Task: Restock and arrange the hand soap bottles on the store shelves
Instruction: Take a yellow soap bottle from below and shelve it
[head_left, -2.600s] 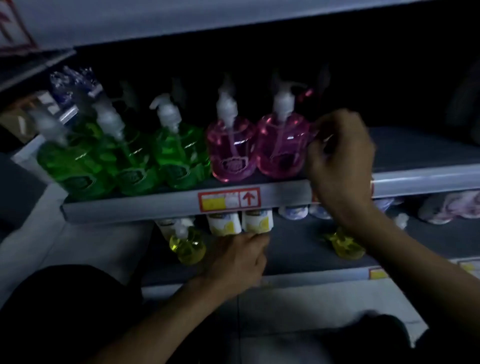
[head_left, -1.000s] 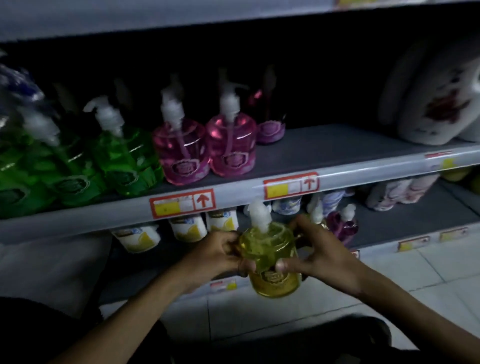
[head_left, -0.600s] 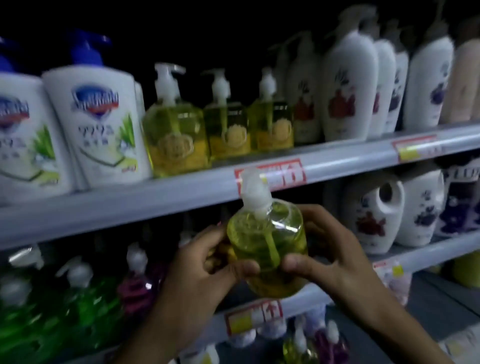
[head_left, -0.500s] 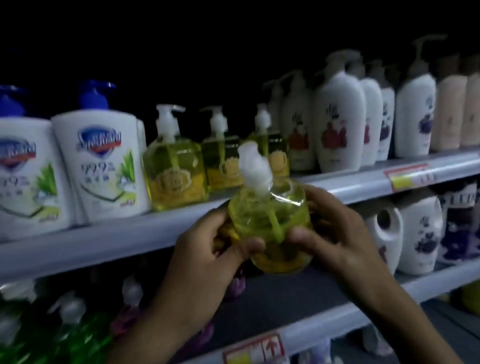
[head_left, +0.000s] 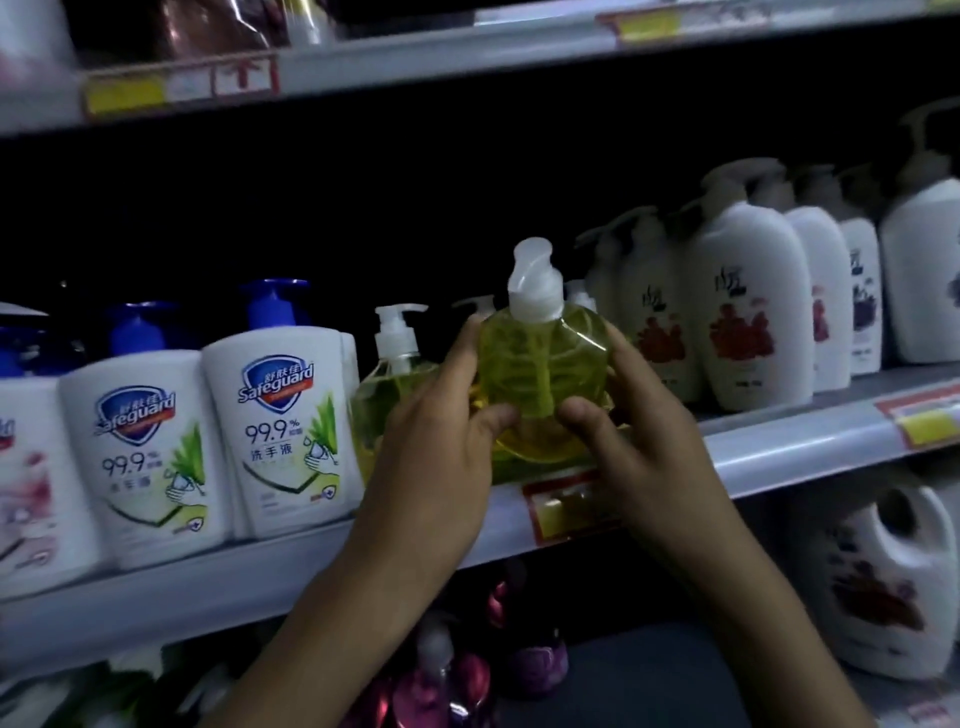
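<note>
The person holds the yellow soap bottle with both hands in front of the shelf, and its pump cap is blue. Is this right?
Not quite. The head view shows the yellow soap bottle held between the left hand and the right hand in front of the shelf, but its pump cap is white. Blue caps sit on the Safeguard bottles to the left.

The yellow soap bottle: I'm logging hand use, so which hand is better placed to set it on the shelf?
Probably the right hand. The yellow bottle is held in both hands, but the left hand covers the shelved yellow bottle.
</note>
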